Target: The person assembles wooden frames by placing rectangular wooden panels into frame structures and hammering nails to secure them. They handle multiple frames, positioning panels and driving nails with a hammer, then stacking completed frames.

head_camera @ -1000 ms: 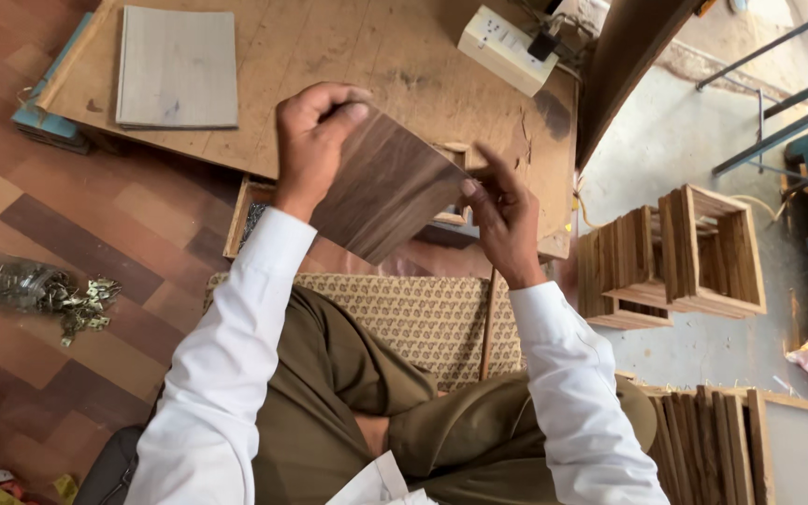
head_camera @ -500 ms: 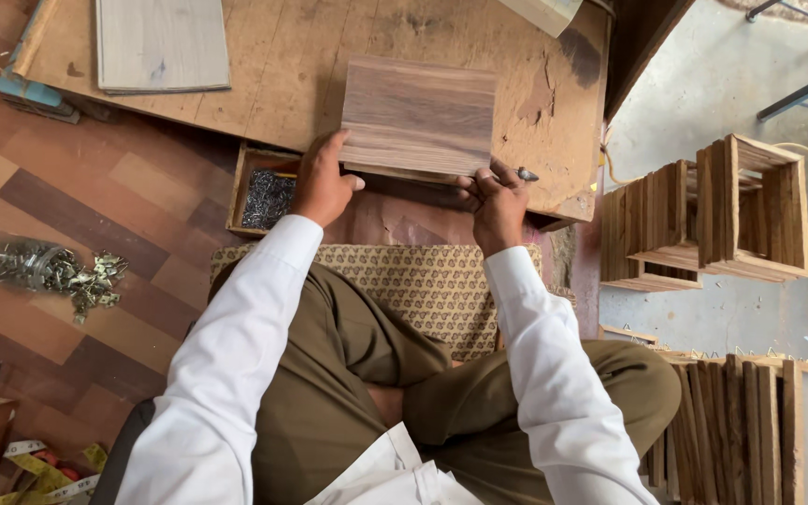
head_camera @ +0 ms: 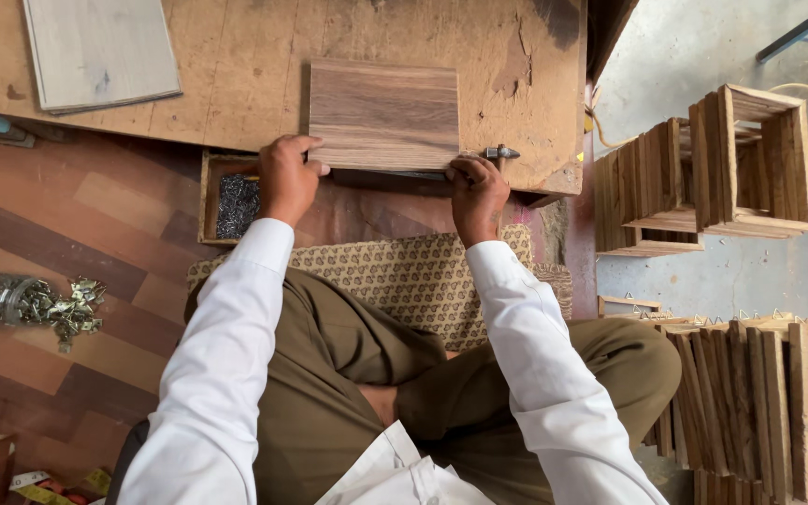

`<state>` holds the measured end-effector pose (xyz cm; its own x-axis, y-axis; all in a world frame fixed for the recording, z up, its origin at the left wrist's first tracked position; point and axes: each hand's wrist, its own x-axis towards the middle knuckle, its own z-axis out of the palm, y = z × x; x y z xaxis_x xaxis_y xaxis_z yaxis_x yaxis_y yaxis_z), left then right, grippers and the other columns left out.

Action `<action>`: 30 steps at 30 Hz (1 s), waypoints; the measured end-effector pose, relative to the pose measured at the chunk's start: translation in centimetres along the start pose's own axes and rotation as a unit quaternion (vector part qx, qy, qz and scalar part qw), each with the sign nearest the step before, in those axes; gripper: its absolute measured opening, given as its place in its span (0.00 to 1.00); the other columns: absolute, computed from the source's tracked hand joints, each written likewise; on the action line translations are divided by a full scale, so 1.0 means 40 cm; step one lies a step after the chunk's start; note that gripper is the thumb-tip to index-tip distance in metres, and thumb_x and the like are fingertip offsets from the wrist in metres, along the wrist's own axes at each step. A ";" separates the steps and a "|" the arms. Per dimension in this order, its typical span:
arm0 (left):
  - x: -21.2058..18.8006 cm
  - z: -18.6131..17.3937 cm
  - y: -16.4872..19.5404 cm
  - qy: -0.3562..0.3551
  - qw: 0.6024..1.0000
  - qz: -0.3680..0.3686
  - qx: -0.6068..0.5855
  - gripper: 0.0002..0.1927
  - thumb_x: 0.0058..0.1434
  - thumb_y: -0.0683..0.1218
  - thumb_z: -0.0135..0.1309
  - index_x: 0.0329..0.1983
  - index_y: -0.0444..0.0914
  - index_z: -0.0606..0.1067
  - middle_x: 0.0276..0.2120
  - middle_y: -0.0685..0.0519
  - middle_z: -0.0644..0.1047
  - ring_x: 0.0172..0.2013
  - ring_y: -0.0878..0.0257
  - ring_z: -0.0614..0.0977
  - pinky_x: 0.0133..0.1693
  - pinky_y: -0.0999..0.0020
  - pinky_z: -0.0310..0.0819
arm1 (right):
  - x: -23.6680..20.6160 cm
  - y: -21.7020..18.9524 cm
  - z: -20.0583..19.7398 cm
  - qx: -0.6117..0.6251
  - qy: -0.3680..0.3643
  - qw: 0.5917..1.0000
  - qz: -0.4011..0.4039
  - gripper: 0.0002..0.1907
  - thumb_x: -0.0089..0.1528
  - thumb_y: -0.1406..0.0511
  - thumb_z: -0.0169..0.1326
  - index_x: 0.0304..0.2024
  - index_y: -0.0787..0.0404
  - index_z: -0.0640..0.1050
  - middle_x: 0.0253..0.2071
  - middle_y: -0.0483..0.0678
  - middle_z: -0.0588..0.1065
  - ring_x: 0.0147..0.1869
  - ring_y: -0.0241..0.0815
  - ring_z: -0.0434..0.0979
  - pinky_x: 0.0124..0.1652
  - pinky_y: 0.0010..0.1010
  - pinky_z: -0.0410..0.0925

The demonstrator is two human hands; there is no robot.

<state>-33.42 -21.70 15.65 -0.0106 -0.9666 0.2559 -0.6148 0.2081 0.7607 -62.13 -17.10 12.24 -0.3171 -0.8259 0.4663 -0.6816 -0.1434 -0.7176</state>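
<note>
left hand [head_camera: 284,178] curled on near-left corner of walnut-toned wood panel [head_camera: 383,116], thumb and fingertips pinching its edge. right hand [head_camera: 475,192] closed on near-right corner, fingers folded under the edge. both gripping the same panel, nothing else held.

panel lying flat on low plywood desk [head_camera: 236,84], near edge flush with or just over the desk's front edge. long axis running left to right, grain the same way. lies straight ahead of both hands, just beyond them; hands about equally near, one at each end of near side.

small metal fitting [head_camera: 500,151] just beside right hand at panel's corner. tray of dark nails [head_camera: 236,201] under desk edge, just beside left hand. grey board [head_camera: 100,51] at desk's far left, well apart. patterned cushion [head_camera: 404,276] on lap. open wooden boxes [head_camera: 708,173] stacked to the right, on the floor.
</note>
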 end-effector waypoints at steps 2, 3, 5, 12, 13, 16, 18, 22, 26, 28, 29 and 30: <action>0.012 -0.007 -0.003 -0.028 0.999 -0.043 -0.016 0.20 0.47 0.35 0.69 0.46 0.33 0.82 0.42 0.40 0.82 0.40 0.48 0.85 0.45 0.59 0.79 | 0.005 0.004 0.001 -0.005 0.004 1.000 0.007 0.09 0.55 0.75 0.67 0.38 0.62 0.85 0.40 0.50 0.82 0.42 0.44 0.84 0.43 0.30 0.76; 0.016 -0.008 -0.005 -0.032 0.999 -0.035 -0.010 0.20 0.47 0.35 0.69 0.45 0.33 0.82 0.42 0.40 0.82 0.39 0.48 0.85 0.45 0.59 0.79 | 0.005 0.007 0.001 0.004 0.005 1.000 0.004 0.09 0.55 0.75 0.67 0.38 0.62 0.85 0.40 0.50 0.82 0.43 0.44 0.85 0.43 0.30 0.76; 0.021 -0.008 -0.013 -0.043 0.999 -0.017 0.001 0.19 0.46 0.35 0.69 0.44 0.32 0.83 0.40 0.40 0.82 0.38 0.47 0.84 0.43 0.58 0.78 | 0.003 0.013 0.002 0.021 0.011 1.000 0.000 0.09 0.55 0.75 0.67 0.37 0.62 0.85 0.40 0.50 0.83 0.43 0.44 0.85 0.44 0.29 0.76; 0.016 0.017 -0.038 -0.022 0.991 0.114 0.061 0.13 0.52 0.32 0.65 0.43 0.30 0.83 0.40 0.39 0.83 0.41 0.45 0.85 0.46 0.57 0.80 | -0.009 0.039 0.015 0.061 0.038 0.997 0.022 0.10 0.55 0.76 0.66 0.38 0.62 0.86 0.44 0.51 0.83 0.48 0.42 0.85 0.49 0.28 0.77; 0.016 0.018 -0.039 -0.021 0.991 0.112 0.064 0.13 0.53 0.32 0.65 0.42 0.30 0.83 0.40 0.39 0.83 0.41 0.45 0.85 0.46 0.56 0.80 | -0.008 0.041 0.018 0.063 0.037 0.997 0.031 0.10 0.55 0.76 0.66 0.38 0.62 0.86 0.44 0.51 0.84 0.47 0.41 0.85 0.49 0.28 0.77; 0.016 0.015 -0.033 -0.021 0.994 0.087 0.057 0.12 0.51 0.34 0.67 0.40 0.30 0.83 0.39 0.38 0.82 0.40 0.44 0.85 0.44 0.56 0.79 | -0.011 0.043 0.024 0.055 0.038 0.996 0.052 0.10 0.55 0.77 0.65 0.37 0.62 0.86 0.43 0.50 0.84 0.46 0.40 0.86 0.47 0.27 0.77; 0.019 0.010 -0.026 -0.019 0.996 0.065 0.050 0.12 0.50 0.35 0.68 0.39 0.30 0.83 0.38 0.38 0.82 0.39 0.44 0.85 0.43 0.56 0.79 | -0.014 0.043 0.027 0.063 0.042 0.995 0.058 0.09 0.56 0.77 0.65 0.37 0.62 0.86 0.42 0.50 0.84 0.46 0.39 0.86 0.48 0.27 0.77; 0.023 0.004 -0.018 -0.019 0.998 0.046 0.039 0.14 0.48 0.35 0.70 0.38 0.30 0.83 0.37 0.39 0.82 0.38 0.44 0.85 0.43 0.56 0.79 | -0.020 0.044 0.028 0.131 0.044 0.986 0.087 0.09 0.56 0.78 0.64 0.37 0.63 0.86 0.42 0.49 0.84 0.47 0.39 0.85 0.50 0.27 0.77; 0.021 0.004 -0.026 -0.018 0.999 0.050 0.013 0.14 0.47 0.33 0.69 0.38 0.30 0.83 0.38 0.39 0.83 0.40 0.46 0.85 0.42 0.58 0.80 | -0.024 0.047 0.028 0.126 0.043 0.988 0.074 0.10 0.55 0.79 0.65 0.38 0.64 0.86 0.44 0.51 0.83 0.49 0.40 0.83 0.50 0.27 0.75; 0.020 0.005 -0.032 -0.015 0.999 0.043 0.005 0.15 0.47 0.33 0.69 0.39 0.30 0.83 0.38 0.39 0.82 0.39 0.46 0.85 0.42 0.58 0.79 | -0.025 0.047 0.029 0.113 0.048 0.990 0.066 0.11 0.56 0.79 0.63 0.38 0.64 0.85 0.45 0.51 0.83 0.49 0.40 0.84 0.50 0.27 0.76; 0.020 0.005 -0.035 -0.013 0.999 0.041 0.002 0.15 0.47 0.33 0.69 0.39 0.30 0.83 0.38 0.39 0.82 0.39 0.46 0.85 0.43 0.58 0.79 | -0.025 0.046 0.029 0.107 0.052 0.991 0.061 0.11 0.56 0.80 0.62 0.39 0.64 0.85 0.45 0.51 0.83 0.49 0.40 0.84 0.50 0.28 0.76; 0.020 0.005 -0.037 -0.013 0.999 0.038 0.004 0.15 0.47 0.33 0.69 0.39 0.30 0.83 0.38 0.39 0.82 0.39 0.46 0.85 0.43 0.58 0.80 | -0.026 0.044 0.030 0.108 0.046 0.991 0.062 0.11 0.57 0.79 0.62 0.39 0.64 0.85 0.44 0.50 0.83 0.48 0.40 0.84 0.49 0.28 0.76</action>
<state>-32.68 -22.83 14.59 -0.0784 -0.9519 0.2964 -0.6183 0.2796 0.7345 -62.21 -17.17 9.87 -0.4555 -0.7920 0.4066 -0.4805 -0.1657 -0.8612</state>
